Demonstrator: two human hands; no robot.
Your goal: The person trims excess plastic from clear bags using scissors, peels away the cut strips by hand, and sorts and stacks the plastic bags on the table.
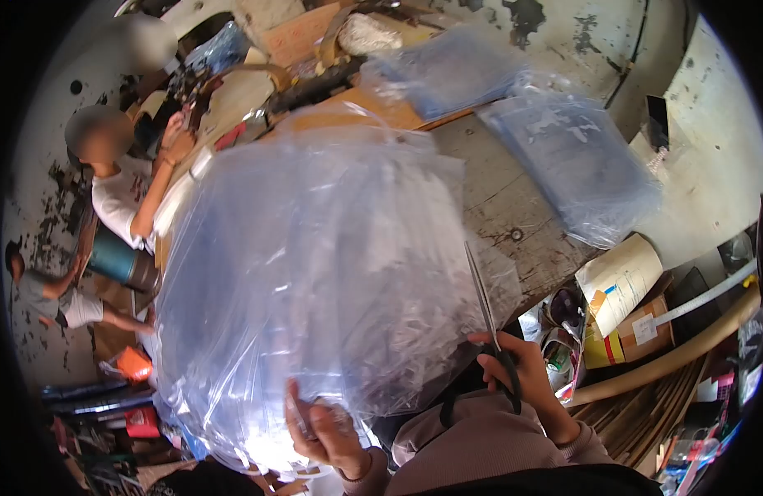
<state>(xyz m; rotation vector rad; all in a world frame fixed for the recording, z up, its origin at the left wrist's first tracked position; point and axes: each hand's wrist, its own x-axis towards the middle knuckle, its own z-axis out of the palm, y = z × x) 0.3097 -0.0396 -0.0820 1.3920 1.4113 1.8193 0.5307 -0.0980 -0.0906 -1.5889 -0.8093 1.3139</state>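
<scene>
In the right grip [526, 368], fingers wrapped around the handles, scissors [484, 302] are being held right of centre; the left grip [328, 430], curled, is being held at the near edge of clear plastic film [307, 248] filling the centre, though whether any is being pinched cannot be told. Good handling probably means layers being steadied and points being angled clear of the film. The surface [510, 207] is being crowded by folded plastic [576, 165] at upper right; a person [121, 190] is being partly hidden at upper left.
</scene>
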